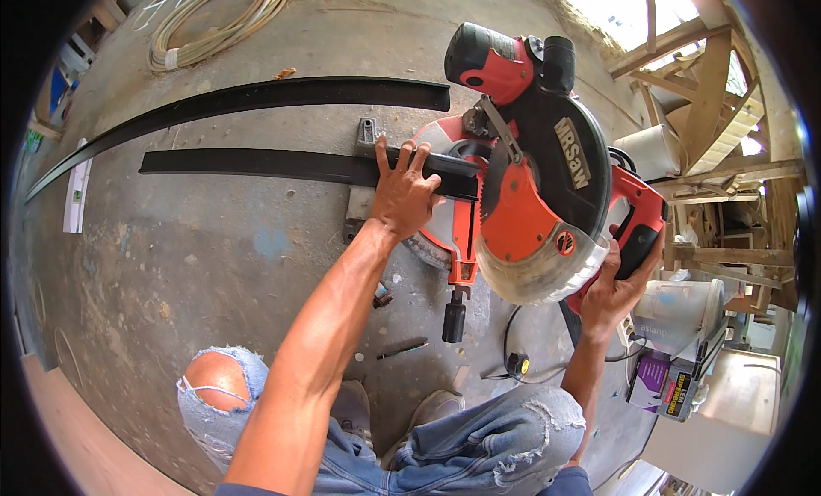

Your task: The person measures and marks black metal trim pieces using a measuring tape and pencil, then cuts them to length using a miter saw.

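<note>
A red and black miter saw (pixel 588 145) stands on the concrete floor in front of me. My right hand (pixel 614 292) is closed around its red and black handle (pixel 643 227). A black metal channel bar (pixel 256 164) lies across the saw's base, its right end beside the blade. My left hand (pixel 404 192) presses this bar down at the grey fence (pixel 366 137), fingers spread over its far edge and the thumb toward the blade. The orange and clear blade guard (pixel 530 231) covers much of the blade. Whether the blade touches the bar is hidden.
Beyond the held bar lies a longer black bar (pixel 282 94). A coiled hose (pixel 214 26) rests at the far left. Near my feet are a pen (pixel 404 349) and a tape measure (pixel 516 364). Buckets (pixel 680 312), a purple box (pixel 660 385) and wooden framing (pixel 718 94) stand at right.
</note>
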The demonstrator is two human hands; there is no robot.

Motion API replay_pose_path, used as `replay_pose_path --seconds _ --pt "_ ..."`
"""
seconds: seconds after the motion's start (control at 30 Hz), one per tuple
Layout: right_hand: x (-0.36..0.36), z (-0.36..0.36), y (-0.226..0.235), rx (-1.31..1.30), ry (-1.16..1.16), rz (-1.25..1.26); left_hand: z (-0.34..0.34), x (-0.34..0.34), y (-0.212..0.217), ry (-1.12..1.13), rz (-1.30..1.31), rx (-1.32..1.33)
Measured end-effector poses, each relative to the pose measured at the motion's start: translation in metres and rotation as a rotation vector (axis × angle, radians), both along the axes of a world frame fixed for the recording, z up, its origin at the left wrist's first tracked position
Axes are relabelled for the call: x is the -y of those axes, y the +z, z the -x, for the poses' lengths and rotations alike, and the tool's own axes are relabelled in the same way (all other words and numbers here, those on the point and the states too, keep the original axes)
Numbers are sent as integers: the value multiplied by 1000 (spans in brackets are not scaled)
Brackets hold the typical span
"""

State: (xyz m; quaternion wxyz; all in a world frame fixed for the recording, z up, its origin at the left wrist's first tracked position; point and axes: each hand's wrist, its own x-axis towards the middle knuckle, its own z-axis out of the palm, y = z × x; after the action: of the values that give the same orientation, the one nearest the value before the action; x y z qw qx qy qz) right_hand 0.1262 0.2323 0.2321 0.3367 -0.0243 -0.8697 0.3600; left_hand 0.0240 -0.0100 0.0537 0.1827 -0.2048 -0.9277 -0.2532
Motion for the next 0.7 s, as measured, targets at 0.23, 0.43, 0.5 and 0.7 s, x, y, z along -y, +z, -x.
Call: replay_pose_path --seconds 0.23,0.43,0.5,0.7 --pt "0 1 -6 -17 1 -13 2 0 -4 11 -12 -21" --pt "0 -1 -7 -18 -8 -4 2 1 -1 1 -22 -4" --pt "1 -2 -8 -16 -28 -22 3 0 -1 -2 -26 -6" --pt "1 -2 -10 -18 -16 5 3 1 0 -6 -17 9"
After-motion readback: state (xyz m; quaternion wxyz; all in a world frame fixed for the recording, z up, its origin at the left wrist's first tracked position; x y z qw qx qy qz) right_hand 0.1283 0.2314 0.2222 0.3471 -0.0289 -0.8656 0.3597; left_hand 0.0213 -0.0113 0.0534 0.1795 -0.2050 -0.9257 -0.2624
